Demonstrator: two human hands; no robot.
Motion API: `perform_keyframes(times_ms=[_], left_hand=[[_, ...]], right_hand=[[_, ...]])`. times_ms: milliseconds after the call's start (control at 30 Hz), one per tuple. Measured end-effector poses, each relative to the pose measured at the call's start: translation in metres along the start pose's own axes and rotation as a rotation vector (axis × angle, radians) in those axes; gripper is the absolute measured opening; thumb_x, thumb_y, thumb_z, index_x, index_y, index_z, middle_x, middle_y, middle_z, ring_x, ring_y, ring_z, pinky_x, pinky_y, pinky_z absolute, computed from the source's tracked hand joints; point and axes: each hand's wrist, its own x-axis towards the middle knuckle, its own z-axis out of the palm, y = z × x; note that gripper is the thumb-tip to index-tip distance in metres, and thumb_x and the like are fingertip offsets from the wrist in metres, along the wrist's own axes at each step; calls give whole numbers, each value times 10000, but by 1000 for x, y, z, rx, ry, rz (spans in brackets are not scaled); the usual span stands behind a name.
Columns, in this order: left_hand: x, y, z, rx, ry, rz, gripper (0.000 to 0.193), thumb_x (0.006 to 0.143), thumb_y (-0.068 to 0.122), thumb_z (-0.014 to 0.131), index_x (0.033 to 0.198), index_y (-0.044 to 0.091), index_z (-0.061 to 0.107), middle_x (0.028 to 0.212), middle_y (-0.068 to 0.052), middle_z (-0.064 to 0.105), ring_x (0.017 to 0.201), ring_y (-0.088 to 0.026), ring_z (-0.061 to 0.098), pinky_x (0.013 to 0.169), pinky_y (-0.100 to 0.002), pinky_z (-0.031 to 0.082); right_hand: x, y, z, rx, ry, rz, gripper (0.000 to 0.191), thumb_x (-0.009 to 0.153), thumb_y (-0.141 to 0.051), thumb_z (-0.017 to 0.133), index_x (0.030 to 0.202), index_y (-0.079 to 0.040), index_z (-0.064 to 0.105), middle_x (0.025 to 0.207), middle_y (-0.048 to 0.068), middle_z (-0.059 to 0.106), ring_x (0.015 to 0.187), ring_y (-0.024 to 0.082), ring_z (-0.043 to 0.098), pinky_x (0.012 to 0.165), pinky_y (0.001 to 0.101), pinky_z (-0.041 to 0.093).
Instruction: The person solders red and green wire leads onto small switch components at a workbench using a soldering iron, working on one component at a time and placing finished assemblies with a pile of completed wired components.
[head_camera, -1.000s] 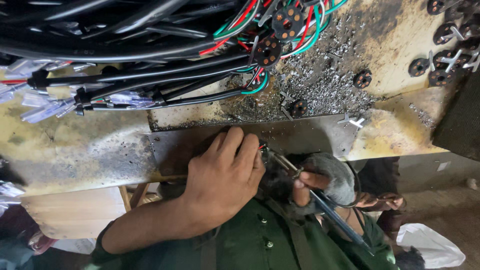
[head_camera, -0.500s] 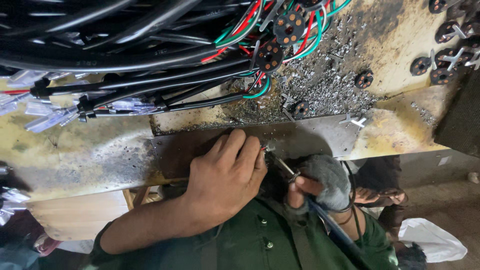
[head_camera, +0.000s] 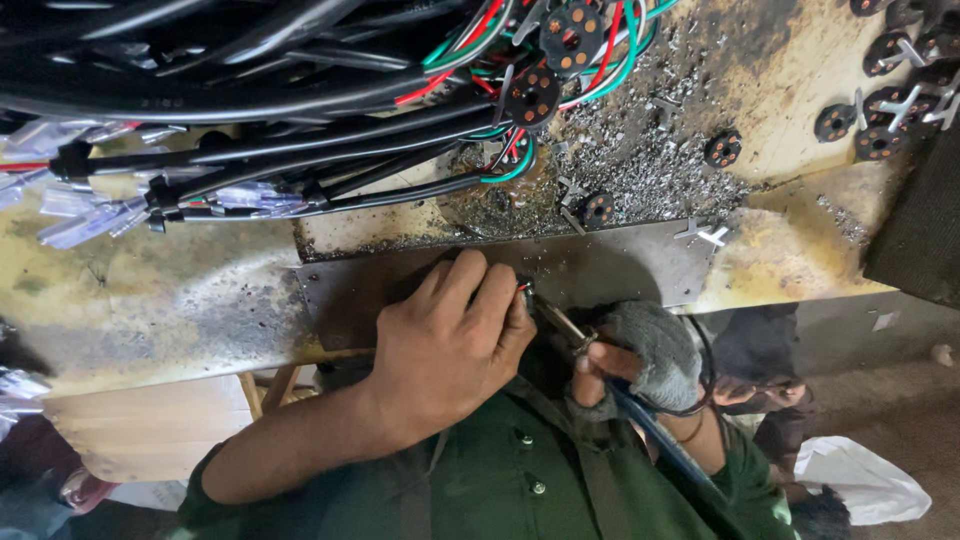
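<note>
While the left hand hides its pinched part, the gloved right hand (grip clamped) holds a soldering iron.

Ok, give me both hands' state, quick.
Left hand: closed, pinching a small wired part, mostly hidden.
Right hand: gloved, closed on the soldering iron.

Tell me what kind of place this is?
Probably a small electrical soldering workbench: bundled black cables with coloured wires, round black connector discs, and a soldering iron in the gloved right hand.

Above the fingers lie black cables on the stained tabletop; metal shavings and black round connectors lie up-right.
</note>
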Motion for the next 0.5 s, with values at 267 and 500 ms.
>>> perform_keyframes(times_ms=[267,500], left_hand=[[0,0,1,-3,41,16,179,883,155,731,885,90,564,887,-75,528,771,-224,637,527,-357,516],[-1,-2,4,-4,40,26,142,876,117,728,922,60,606,879,-77,539,739,-196,635,499,-318,509]], right_hand=[[22,-106,6,483,-106,-196,405,852,-362,791,1030,-9,705,892,92,759,785,195,707,732,282,541],[29,-166,38,-727,926,-694,438,915,-149,923,1087,-92,524,1043,89,695,876,226,671,788,327,515]])
